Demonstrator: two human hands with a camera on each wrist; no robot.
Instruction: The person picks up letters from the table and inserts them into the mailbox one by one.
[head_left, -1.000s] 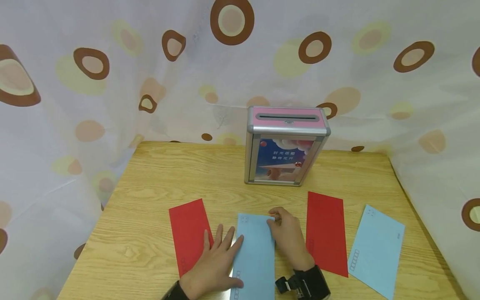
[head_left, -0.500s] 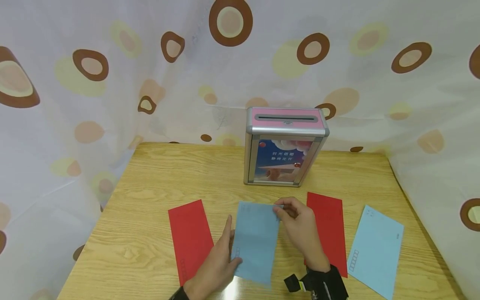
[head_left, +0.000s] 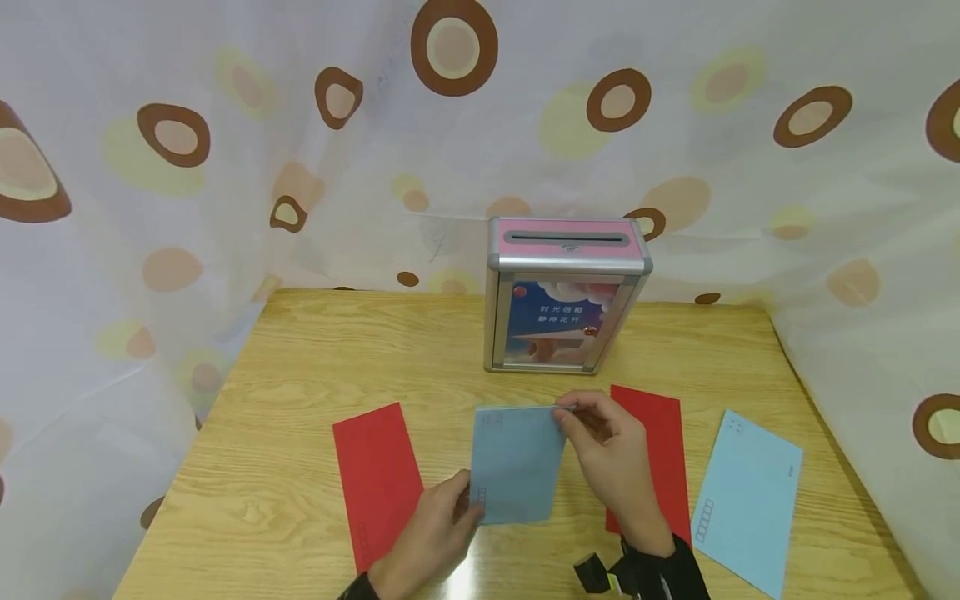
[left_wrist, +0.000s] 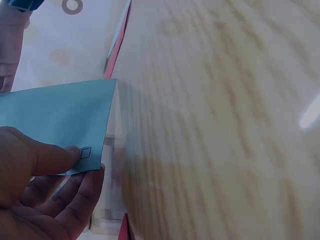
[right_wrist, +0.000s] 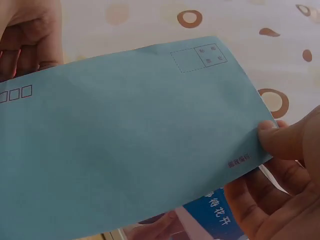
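Note:
A light blue envelope point(head_left: 517, 467) is held up off the table between both hands, its upper edge tilted toward the box. My left hand point(head_left: 435, 525) pinches its lower left edge, thumb in front and fingers behind, as the left wrist view also shows. With thumb and fingers my right hand point(head_left: 615, 450) grips the top right corner; in the right wrist view the thumb lies on the face of the envelope point(right_wrist: 130, 135), near printed characters. Beyond the envelope stands a mailbox point(head_left: 562, 296) with a pink top and a slot point(head_left: 566, 239).
One red envelope point(head_left: 378, 483) lies on the left of the wooden table point(head_left: 360, 342), partly behind the left hand. Another red envelope point(head_left: 663, 450) lies at the right, partly under the right arm, beside a second blue envelope point(head_left: 750, 500). A patterned curtain point(head_left: 450, 150) hangs behind.
The blue envelope has come up off the table and tilted upright. My left hand went from lying flat with spread fingers to pinching its edge; my right hand moved slightly right with the corner.

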